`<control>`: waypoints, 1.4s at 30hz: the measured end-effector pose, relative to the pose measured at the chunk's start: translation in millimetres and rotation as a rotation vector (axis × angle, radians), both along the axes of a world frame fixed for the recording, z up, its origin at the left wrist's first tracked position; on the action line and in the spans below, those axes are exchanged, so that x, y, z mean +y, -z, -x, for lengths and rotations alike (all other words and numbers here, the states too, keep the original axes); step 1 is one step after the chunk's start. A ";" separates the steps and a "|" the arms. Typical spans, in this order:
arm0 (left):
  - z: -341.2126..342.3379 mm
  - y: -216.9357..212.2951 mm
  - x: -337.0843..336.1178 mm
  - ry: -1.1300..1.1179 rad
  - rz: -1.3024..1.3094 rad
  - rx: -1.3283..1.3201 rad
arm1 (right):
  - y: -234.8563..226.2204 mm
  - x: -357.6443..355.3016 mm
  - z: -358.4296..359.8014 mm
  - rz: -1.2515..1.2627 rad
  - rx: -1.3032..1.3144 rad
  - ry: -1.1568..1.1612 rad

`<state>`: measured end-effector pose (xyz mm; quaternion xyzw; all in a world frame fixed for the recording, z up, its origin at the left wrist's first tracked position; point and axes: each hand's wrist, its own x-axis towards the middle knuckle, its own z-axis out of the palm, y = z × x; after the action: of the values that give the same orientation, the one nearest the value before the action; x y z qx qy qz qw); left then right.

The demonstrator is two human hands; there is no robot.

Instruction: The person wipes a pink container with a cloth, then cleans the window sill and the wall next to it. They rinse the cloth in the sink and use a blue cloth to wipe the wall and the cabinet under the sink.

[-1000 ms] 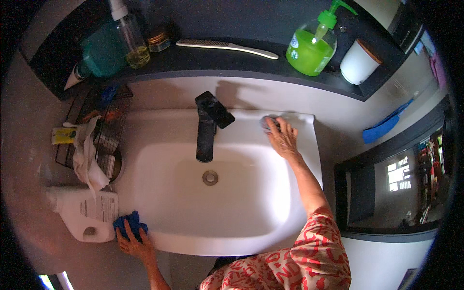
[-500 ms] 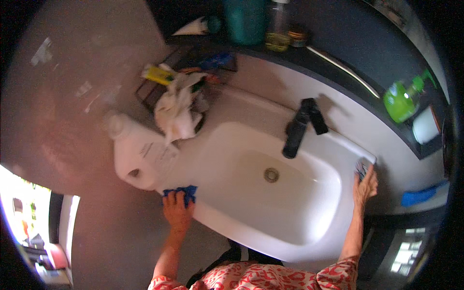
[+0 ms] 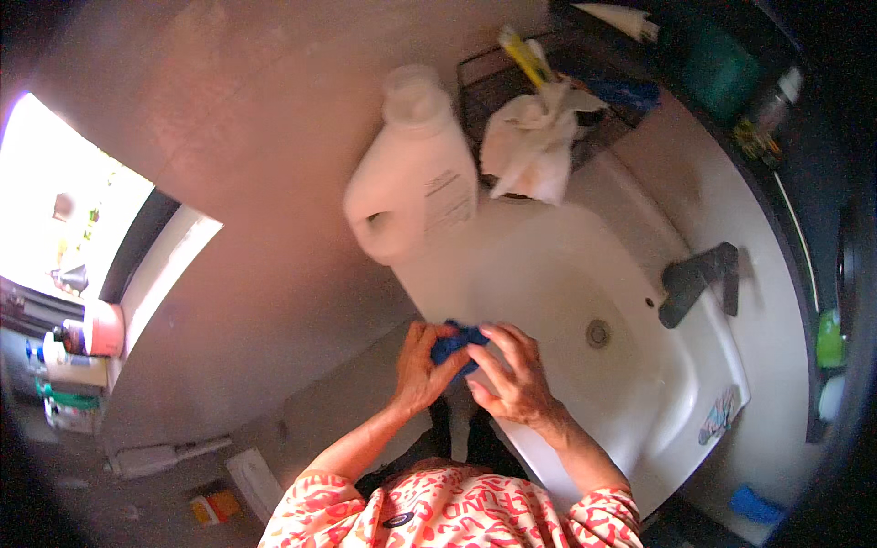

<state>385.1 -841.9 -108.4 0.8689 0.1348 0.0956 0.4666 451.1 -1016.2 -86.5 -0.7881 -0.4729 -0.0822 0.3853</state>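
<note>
A crumpled blue cloth (image 3: 451,348) is pinched between my two hands, over the front left edge of the white sink (image 3: 548,447). My left hand (image 3: 421,372) has its fingers closed on the cloth from the left. My right hand (image 3: 517,373) grips it from the other side with thumb and fingertips. Part of the cloth is hidden under the fingers. At the sink's far right corner lies a small crumpled patterned thing (image 3: 719,416), apart from both hands; I cannot make out its kind.
A large white jug (image 3: 411,173) stands at the sink's left end. Behind it, a wire rack (image 3: 475,78) holds a stained cream rag (image 3: 530,146). A black faucet (image 3: 685,283) rises at the back. Another blue cloth (image 3: 756,504) lies far right. A bright window (image 3: 64,201) is at left.
My right hand has left the patterned thing at the sink's corner and come to the blue cloth. My left hand has lifted the cloth toward it. The view has turned left.
</note>
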 end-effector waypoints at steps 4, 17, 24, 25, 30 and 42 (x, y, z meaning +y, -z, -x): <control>-20.5 9.9 16.9 -0.164 1.013 -0.007 | 11.1 64.7 -17.9 0.085 0.138 -0.005; 26.8 21.3 35.1 0.015 0.586 0.064 | 33.3 83.0 13.6 0.317 0.080 0.192; 90.8 -40.7 143.6 -0.407 -0.378 -0.442 | -18.5 130.8 43.4 -0.062 0.220 0.040; 100.6 -50.9 161.2 -0.474 -0.509 -0.497 | -42.6 152.8 41.4 -0.194 0.119 -0.026; 144.3 -88.9 260.2 -0.804 -0.953 -0.624 | -132.3 247.1 29.5 -0.536 -0.285 0.030; 171.1 -74.2 354.6 -0.892 -1.219 -0.363 | -137.9 382.3 58.1 -0.048 -0.399 0.108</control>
<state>214.1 -487.3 -34.2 0.8064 0.3169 0.4724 -0.1615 393.0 -634.0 51.4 -0.7711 -0.4947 -0.2685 0.2977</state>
